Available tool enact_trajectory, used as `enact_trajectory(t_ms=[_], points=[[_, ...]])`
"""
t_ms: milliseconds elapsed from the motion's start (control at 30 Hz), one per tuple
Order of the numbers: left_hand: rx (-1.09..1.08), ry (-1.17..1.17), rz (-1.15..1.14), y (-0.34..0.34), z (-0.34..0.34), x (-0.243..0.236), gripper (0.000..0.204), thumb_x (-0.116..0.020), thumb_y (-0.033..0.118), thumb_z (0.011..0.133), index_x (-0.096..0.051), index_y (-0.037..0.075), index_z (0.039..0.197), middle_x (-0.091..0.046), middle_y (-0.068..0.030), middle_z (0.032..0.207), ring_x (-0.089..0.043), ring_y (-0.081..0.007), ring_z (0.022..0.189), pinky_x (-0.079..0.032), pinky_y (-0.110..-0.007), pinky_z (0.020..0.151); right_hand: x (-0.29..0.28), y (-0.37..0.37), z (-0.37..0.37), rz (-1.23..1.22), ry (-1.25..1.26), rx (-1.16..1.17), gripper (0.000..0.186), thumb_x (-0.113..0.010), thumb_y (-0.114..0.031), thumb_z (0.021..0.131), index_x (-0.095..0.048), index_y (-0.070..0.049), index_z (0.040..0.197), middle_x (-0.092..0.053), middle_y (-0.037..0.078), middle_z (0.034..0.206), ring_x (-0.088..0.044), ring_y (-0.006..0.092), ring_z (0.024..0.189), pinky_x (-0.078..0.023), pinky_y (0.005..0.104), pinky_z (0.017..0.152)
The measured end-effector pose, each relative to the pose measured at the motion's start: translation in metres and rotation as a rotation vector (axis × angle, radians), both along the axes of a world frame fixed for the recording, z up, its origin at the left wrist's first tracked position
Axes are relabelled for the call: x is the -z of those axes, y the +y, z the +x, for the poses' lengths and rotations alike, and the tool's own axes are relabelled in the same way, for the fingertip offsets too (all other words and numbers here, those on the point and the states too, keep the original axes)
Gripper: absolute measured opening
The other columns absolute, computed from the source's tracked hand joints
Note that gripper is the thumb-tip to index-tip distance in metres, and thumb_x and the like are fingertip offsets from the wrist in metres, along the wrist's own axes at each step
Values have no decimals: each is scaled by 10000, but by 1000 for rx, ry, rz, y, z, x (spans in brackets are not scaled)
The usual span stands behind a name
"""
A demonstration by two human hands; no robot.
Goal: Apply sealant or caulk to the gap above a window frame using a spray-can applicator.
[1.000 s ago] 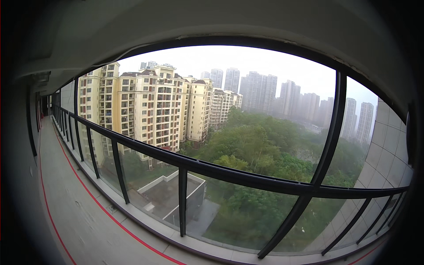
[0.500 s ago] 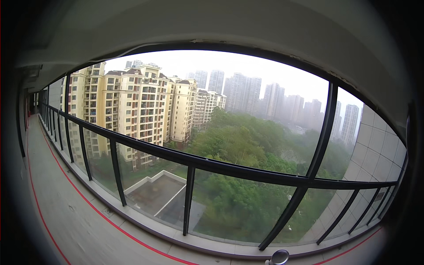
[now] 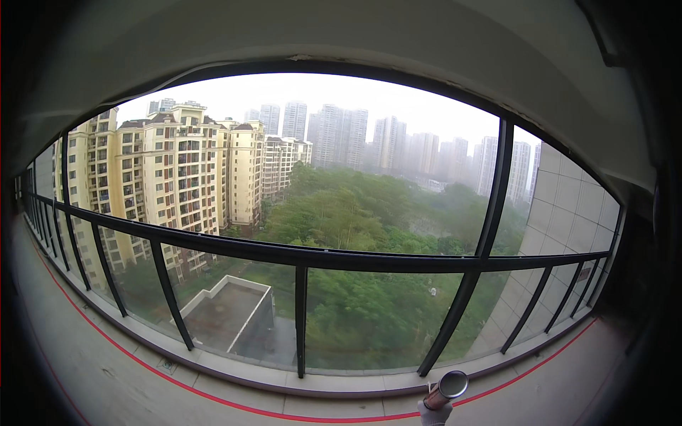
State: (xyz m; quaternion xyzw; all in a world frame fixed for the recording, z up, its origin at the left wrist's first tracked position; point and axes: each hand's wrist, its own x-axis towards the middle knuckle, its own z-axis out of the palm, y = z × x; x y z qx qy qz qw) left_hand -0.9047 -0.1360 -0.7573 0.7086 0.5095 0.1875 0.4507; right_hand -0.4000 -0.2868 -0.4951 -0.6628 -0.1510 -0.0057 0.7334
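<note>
At the lower edge, right of the middle, a copper-brown cylinder (image 3: 439,397) stands tilted, its round silver-rimmed end facing up. It looks like a metal tumbler, though its exact kind is hard to make out. Beneath it my right hand (image 3: 435,414), in a pale glove, is closed around the lower part, and most of the fingers are cut off by the picture's edge. My left hand is out of view.
A long window wall with a dark metal railing (image 3: 355,260) curves across ahead. Below it runs a low pale ledge (image 3: 334,384). A red line (image 3: 234,407) follows it along the pale floor. Yellow apartment blocks (image 3: 181,167) and trees stand outside.
The view has turned right and tilted down a little. The cylinder has risen further into the picture, and the gloved hand below it now shows more.
</note>
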Motion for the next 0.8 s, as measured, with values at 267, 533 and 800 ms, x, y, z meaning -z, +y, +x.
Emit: enact_trajectory(t_ms=[267,533,800], points=[[541,-876,163,9,239,-377,1014,-962,216,728,-417,23,1561,-615,-190,1422,-597,-298,1333,-453,-436,1174,-63,66,-95,-235,-420,-195,566,-889,-166,704,-669,-60,1215,-750,184,1078,-739,377,1019,-595,446,880],[701,-614,177,73,322,-366,700,-871,212,844,-533,36,1432,-597,-158,1404,-616,-274,1282,-516,-422,1121,-26,105,-61,-493,-447,-86,518,-870,-250,713,-674,-103,1170,-722,166,1086,-733,373,995,-604,428,875],[852,-588,16,86,368,-376,659,-947,201,775,-601,35,1312,-674,-90,1267,-675,-206,1133,-572,-368,999,-9,103,-30,-280,-323,-78,497,-812,-141,753,-653,-28,1210,-734,173,1064,-745,290,1002,-589,384,899]])
